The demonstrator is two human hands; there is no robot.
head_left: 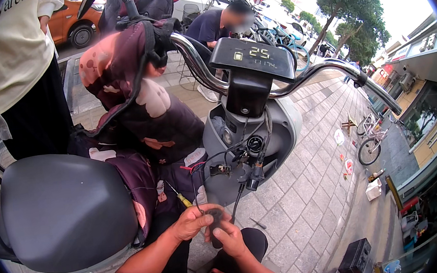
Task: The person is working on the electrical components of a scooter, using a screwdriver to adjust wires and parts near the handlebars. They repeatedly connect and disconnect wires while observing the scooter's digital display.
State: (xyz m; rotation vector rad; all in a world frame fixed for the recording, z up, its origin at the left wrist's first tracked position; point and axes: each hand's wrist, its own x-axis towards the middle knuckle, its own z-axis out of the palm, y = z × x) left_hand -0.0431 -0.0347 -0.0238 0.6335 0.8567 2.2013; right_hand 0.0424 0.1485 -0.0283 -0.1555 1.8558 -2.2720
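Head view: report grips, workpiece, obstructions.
Left grip and right grip closed on black part. Yellow-handled screwdriver just beyond left grip. Nothing visibly blocking.

scooter (290,115): 1 | scooter seat (68,205): 1 | screen (253,58): 1 | screwdriver (184,200): 1 | black handheld part (215,226): 1 | own hands (193,223) (231,240): 2 | orange car (67,23): 1 | black box (355,258): 1

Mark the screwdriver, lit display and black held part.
Screwdriver (184,200), head view: on its handle.
Lit display (252,57), head view: on its screen.
Black held part (215,221), head view: visible middle.
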